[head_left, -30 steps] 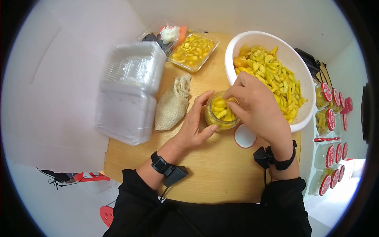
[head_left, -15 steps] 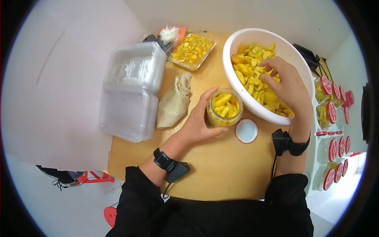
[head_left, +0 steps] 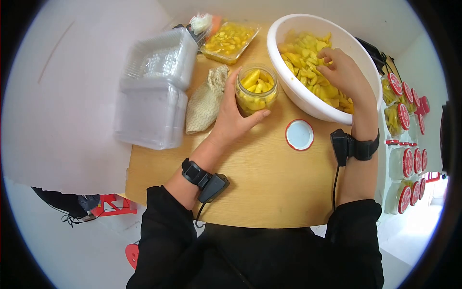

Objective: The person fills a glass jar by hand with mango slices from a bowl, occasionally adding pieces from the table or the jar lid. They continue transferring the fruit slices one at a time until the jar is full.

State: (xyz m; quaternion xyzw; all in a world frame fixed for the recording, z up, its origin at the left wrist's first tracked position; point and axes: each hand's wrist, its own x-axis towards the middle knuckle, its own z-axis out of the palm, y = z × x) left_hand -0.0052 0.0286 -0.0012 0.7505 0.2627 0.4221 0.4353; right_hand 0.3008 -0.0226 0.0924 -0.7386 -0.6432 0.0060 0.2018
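Note:
My left hand [head_left: 234,117] is wrapped round a glass jar [head_left: 256,102] that holds yellow fruit pieces [head_left: 257,83] and has no lid on it. Over the large white basin [head_left: 308,103], my right hand [head_left: 345,72] hovers with curled fingers, thumb and forefinger near each other above the heap of yellow pieces [head_left: 308,60]. Whether a piece sits between those fingertips cannot be made out. A red-rimmed white lid [head_left: 299,135] lies on the table, right of and below the jar.
Clear plastic containers [head_left: 151,113] and a patterned cloth [head_left: 204,108] are left of the jar. Behind stands a tray of yellow pieces in liquid [head_left: 228,41]. Red-lidded jars [head_left: 405,161] line the right side, near a black device [head_left: 369,50]. The wooden table's edge [head_left: 269,225] runs before me.
My left hand and the jar have moved away from the lid, up and to the left. My right hand's fingers have drawn a little closer together. The whole view has shifted slightly.

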